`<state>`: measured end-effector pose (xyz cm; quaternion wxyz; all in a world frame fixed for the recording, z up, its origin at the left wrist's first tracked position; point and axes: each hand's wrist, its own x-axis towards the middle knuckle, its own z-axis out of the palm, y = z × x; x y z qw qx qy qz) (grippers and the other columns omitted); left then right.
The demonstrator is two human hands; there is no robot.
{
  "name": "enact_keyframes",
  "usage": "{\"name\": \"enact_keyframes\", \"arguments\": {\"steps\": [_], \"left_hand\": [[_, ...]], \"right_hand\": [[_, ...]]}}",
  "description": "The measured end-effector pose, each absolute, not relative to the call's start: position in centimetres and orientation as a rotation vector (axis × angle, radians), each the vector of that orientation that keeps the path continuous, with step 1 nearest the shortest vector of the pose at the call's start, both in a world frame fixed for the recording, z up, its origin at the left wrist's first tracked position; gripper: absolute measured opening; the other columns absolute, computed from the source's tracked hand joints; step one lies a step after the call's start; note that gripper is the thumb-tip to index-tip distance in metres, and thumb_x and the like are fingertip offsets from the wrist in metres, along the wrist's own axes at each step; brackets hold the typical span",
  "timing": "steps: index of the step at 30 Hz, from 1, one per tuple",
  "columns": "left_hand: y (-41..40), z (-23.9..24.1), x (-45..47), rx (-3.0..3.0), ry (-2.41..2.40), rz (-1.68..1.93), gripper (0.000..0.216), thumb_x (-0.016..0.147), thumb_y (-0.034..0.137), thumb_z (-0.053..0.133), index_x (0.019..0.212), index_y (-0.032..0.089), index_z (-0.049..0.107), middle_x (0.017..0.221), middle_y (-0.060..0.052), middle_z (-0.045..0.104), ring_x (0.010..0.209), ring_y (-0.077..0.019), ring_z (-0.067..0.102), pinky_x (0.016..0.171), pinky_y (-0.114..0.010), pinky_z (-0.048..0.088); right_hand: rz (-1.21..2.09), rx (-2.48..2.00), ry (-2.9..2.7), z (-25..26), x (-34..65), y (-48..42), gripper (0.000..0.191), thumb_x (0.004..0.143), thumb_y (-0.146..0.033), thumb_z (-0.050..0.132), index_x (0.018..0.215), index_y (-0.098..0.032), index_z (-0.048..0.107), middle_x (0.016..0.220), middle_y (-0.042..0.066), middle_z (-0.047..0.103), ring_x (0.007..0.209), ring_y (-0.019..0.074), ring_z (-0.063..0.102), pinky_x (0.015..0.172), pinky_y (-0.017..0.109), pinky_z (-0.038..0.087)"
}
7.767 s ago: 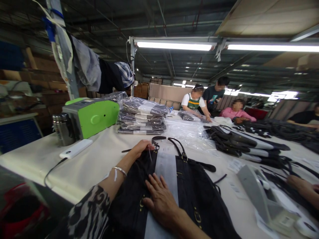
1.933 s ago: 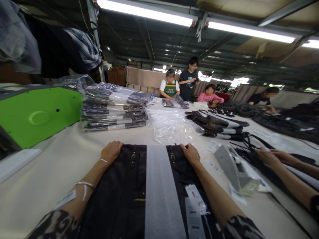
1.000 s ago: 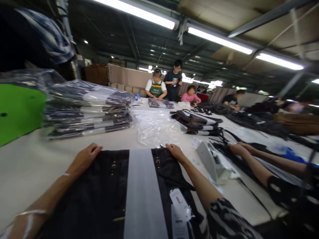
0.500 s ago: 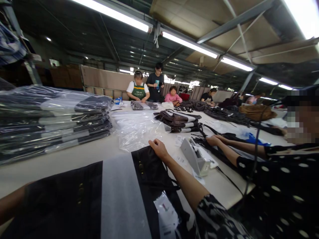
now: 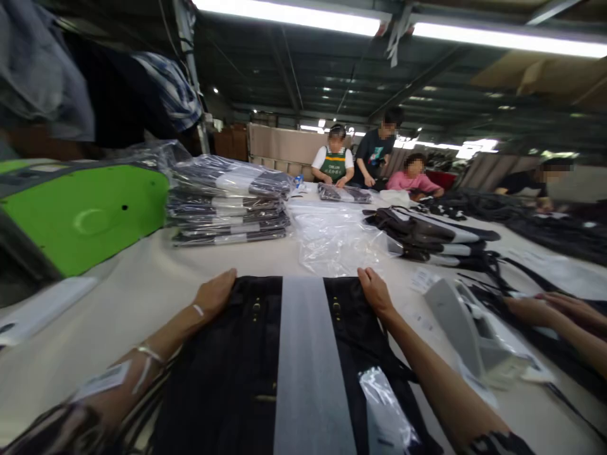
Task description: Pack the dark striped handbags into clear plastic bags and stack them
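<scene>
A folded black fabric item (image 5: 222,373) with brass fittings lies before me, its exact kind unclear. Down its middle runs a strip of white paper (image 5: 308,366). My left hand (image 5: 217,293) is closed on the far left corner. At the far right corner, my right hand (image 5: 376,292) pinches the fabric. A small clear packet (image 5: 386,404) rests on the item's right part, and thin dark straps show beside it. Just beyond the far edge are clear plastic bags (image 5: 332,243). Stickers cling to my left forearm.
Bagged folded goods (image 5: 232,202) are stacked at left, near a green machine (image 5: 109,212). Dark folded goods (image 5: 427,234) sit beyond my right hand. A grey label dispenser (image 5: 474,335) stands at right, close to a co-worker's hands (image 5: 535,309). Several people work across the table.
The view has turned left, bringing the green machine into sight. My left hand has come to the far left corner of the black item, which now lies straighter before me. My right hand keeps its corner.
</scene>
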<state>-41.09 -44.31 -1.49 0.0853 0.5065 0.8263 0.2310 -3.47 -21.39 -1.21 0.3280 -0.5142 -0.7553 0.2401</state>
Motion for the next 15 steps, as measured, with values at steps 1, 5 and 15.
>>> {"name": "enact_keyframes", "arguments": {"steps": [1, 5, 15], "left_hand": [[-43.9, -1.5, -41.0, 1.414, 2.457, 0.726, 0.02, 0.07, 0.031, 0.054, 0.087, 0.022, 0.056, 0.1, -0.011, 0.071, 0.099, -0.0314, 0.065, 0.091, -0.043, 0.047], [-43.2, -1.8, -42.7, 1.182, 2.33, 0.848, 0.029, 0.067, 0.047, 0.061, 0.075, 0.02, 0.058, 0.076, -0.005, 0.068, 0.082, -0.0271, 0.066, 0.073, -0.033, 0.051], [-42.8, 1.5, -40.2, 1.485, 2.576, 0.794, 0.047, 0.087, 0.064, 0.039, 0.093, 0.021, 0.058, 0.1, -0.01, 0.068, 0.098, -0.0268, 0.062, 0.087, -0.036, 0.045]], "right_hand": [[0.628, -1.366, -1.995, -1.5, -3.2, -21.2, 0.034, 0.089, -0.051, 0.036, 0.068, -0.026, 0.041, 0.067, 0.001, 0.054, 0.071, 0.0206, 0.049, 0.072, 0.031, 0.036], [0.623, -1.431, -2.11, -2.6, -2.2, -20.7, 0.04, 0.092, -0.053, 0.035, 0.068, -0.024, 0.048, 0.071, 0.003, 0.06, 0.075, 0.0212, 0.056, 0.072, 0.03, 0.038], [0.502, -1.659, -2.149, -4.1, -3.0, -19.8, 0.045, 0.098, -0.045, 0.032, 0.086, -0.018, 0.066, 0.095, 0.013, 0.07, 0.095, 0.0253, 0.063, 0.082, 0.032, 0.04]]}}
